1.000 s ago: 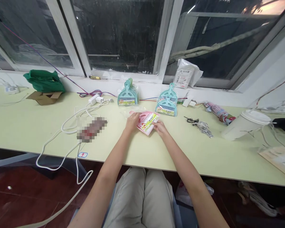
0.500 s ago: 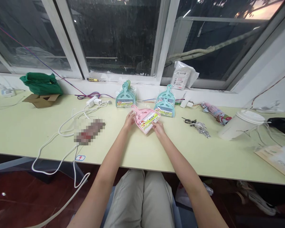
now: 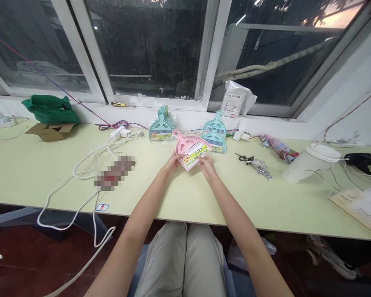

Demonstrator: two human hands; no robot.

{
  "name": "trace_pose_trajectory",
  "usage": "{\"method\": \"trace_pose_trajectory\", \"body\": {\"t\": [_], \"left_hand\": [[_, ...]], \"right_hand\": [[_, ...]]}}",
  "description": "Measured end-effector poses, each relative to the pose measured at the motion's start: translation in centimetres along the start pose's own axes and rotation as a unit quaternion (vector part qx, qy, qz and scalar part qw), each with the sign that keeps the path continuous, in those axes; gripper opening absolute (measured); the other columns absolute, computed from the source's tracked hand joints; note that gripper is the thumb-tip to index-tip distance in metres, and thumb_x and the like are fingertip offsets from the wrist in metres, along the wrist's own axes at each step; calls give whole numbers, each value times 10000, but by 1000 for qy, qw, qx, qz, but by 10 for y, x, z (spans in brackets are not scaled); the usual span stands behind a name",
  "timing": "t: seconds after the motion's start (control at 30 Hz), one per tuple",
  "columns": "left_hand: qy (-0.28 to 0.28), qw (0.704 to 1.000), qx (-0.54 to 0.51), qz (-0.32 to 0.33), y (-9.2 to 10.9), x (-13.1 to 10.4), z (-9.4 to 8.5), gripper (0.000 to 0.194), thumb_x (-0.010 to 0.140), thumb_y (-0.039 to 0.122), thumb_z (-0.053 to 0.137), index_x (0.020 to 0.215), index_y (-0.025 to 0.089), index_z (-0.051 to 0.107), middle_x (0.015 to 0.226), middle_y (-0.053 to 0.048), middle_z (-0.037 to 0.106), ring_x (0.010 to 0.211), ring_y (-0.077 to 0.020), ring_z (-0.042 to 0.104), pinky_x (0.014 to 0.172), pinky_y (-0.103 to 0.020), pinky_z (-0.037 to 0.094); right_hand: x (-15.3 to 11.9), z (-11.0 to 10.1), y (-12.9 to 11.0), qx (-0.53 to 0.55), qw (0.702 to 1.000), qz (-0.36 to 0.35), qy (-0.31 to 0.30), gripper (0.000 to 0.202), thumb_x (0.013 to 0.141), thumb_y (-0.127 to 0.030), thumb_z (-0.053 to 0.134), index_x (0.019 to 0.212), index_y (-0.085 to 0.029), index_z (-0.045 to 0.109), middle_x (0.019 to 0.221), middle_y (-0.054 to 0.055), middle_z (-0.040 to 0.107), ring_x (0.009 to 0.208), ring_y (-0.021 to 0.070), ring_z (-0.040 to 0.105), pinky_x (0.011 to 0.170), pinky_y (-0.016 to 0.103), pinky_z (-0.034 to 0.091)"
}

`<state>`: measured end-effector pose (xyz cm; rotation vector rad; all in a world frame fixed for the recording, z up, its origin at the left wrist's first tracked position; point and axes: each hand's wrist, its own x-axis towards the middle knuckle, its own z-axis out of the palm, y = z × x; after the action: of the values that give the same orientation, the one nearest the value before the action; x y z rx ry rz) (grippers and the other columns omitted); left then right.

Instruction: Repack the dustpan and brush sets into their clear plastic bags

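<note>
Between my two hands is a pink dustpan and brush set with a printed label, tilted with its handle up and to the left. My left hand grips its lower left edge. The lower right edge, by the label, is pinched in my right hand. Behind it on the left stands a stack of teal dustpan sets in clear wrap. Behind on the right, two more teal dustpan sets overlap, partly hidden by the pink one.
White cables and a charger spread over the table's left side, near a blurred-out object. A green bag lies on a cardboard box. Keys, a folded umbrella and a lidded paper cup are on the right.
My left hand has slid from near the handle down to the lower left edge of the pink dustpan set, and the set has turned a little. My right hand keeps its hold.
</note>
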<state>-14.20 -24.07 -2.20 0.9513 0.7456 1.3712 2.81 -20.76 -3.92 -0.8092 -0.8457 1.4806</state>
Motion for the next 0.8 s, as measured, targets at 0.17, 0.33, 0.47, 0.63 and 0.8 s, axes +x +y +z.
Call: {"method": "trace_pose_trajectory", "body": {"t": [0.17, 0.33, 0.47, 0.63, 0.8], "left_hand": [[-26, 997, -1, -74, -2, 0, 0, 520, 731, 218, 692, 1235, 152, 582, 1197, -130, 660, 1086, -263, 635, 1020, -427, 439], [-35, 998, -28, -53, 2, -3, 3, 465, 733, 203, 681, 1189, 146, 611, 1179, -118, 672, 1120, -269, 618, 1022, -423, 435], [-59, 995, -7, -81, -2, -5, 7, 383, 726, 227, 692, 1093, 121, 664, 1160, -132, 680, 1143, -293, 601, 1058, -437, 392], [-80, 992, -21, -97, -10, -3, 11, 327, 774, 282, 653, 1064, 135, 681, 1150, -128, 686, 1170, -304, 582, 1058, -449, 386], [-29, 997, -21, -63, -9, 1, 6, 291, 792, 326, 637, 1034, 173, 692, 1079, -89, 714, 1156, -290, 594, 1045, -428, 401]], "right_hand": [[-3, 2, -9, 11, 1000, -27, -4, 254, 620, -171, 745, 842, -192, 622, 890, 20, 733, 849, 159, 696, 679, 222, 577], [-4, 3, -18, 2, 999, -37, -9, 242, 641, -194, 754, 835, -199, 609, 872, 12, 731, 848, 155, 697, 706, 238, 577], [-2, -4, -27, -43, 999, -7, -32, 239, 626, -183, 772, 802, -188, 611, 805, 18, 732, 800, 177, 704, 704, 274, 587], [-1, -11, -38, -54, 998, -19, -23, 360, 612, -177, 779, 906, -222, 576, 796, -18, 727, 803, 176, 705, 720, 297, 590], [-2, -11, -40, -58, 997, -25, -52, 478, 587, -186, 793, 992, -244, 545, 816, -21, 725, 824, 184, 705, 726, 301, 587]]}}
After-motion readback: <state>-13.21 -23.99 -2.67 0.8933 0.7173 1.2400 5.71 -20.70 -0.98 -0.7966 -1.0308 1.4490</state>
